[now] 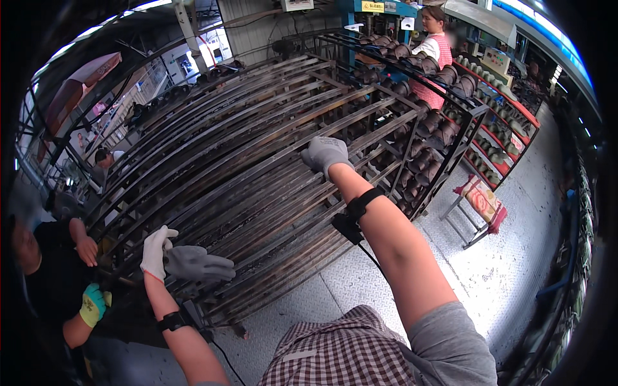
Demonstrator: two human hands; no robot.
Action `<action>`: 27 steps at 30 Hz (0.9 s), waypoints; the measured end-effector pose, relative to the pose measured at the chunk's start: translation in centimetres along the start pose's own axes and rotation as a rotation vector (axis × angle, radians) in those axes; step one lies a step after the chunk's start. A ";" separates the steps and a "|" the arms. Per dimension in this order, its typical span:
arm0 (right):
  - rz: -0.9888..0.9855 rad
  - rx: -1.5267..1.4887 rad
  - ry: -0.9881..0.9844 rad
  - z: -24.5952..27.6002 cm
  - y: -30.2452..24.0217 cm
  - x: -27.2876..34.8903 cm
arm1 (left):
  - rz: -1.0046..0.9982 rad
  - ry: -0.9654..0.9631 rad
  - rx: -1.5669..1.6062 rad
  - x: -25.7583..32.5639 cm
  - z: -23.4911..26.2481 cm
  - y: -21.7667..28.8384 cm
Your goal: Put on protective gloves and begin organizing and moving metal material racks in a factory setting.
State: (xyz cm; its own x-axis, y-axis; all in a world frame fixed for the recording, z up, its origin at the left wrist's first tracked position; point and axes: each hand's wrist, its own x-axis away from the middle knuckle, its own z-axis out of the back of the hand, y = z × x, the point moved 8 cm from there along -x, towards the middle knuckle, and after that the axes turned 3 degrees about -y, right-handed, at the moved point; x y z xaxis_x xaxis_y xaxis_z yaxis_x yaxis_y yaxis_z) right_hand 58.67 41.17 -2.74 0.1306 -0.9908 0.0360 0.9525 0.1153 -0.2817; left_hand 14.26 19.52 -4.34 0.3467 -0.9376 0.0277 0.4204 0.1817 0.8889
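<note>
A large dark metal rack (257,148) of long slanted bars stands in front of me, with rows of dark shoe-shaped pieces (425,128) on its far right end. My right hand (325,154), in a grey glove, is closed on one of the upper bars near the rack's middle. My left hand (154,251), in a white glove, is at the rack's near left corner and holds a loose grey glove (196,264) that sticks out to the right. Black bands with cables sit on both my forearms.
A person in black with a green glove (93,303) crouches at the rack's lower left. Another person in a red vest (436,48) stands behind it. A red shelf unit (508,122) and a stool with a cushion (481,202) stand on the metal floor at right.
</note>
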 end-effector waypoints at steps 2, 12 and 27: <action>0.000 -0.003 0.003 0.0 0.1 0.0 | -0.003 -0.003 -0.004 -0.2 0.0 -0.1; -0.032 -0.022 0.021 0.2 0.2 0.1 | -0.030 0.000 -0.019 0.1 -0.2 0.5; -0.015 -0.036 0.016 0.2 0.2 0.2 | -0.024 -0.001 -0.002 -0.3 0.0 -0.2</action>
State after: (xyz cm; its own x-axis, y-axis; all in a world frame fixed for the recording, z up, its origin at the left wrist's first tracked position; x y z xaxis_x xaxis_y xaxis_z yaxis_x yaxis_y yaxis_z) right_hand 58.93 41.04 -2.64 0.1116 -0.9934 0.0255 0.9439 0.0980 -0.3154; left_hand 14.12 19.74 -4.49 0.3354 -0.9421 0.0064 0.4302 0.1592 0.8886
